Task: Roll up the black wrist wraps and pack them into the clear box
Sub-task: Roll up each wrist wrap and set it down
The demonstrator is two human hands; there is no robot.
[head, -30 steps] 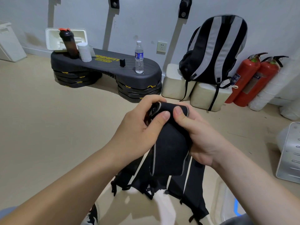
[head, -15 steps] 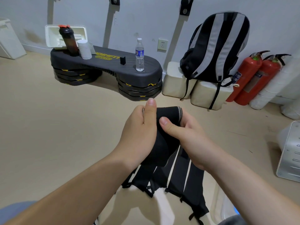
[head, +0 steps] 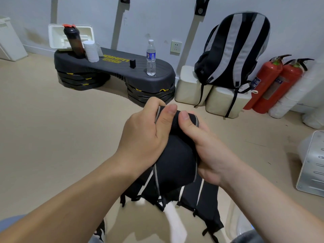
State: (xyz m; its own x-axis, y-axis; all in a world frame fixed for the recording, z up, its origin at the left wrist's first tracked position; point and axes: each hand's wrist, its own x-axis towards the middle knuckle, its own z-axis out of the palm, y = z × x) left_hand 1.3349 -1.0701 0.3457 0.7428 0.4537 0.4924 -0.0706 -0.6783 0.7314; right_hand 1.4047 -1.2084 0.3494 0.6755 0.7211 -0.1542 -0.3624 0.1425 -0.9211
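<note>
below: loose black fabric wrist wraps (head: 208, 199) lie at near centre | held: black fabric wrist wrap with grey edges (head: 175, 162) hangs far-to-near, free tail toward near | left hand (head: 145, 135), right hand (head: 206, 151): both grips curled tight on it, equally close | roll (head: 175, 127): at far end under both thumbs, axis left-right, next turn likely goes nearward

Both hands, left (head: 145, 137) and right (head: 208, 149), grip the rolled top of a black wrap (head: 175, 160) above the floor (head: 52, 137), more wraps (head: 205, 199) hanging below.
</note>
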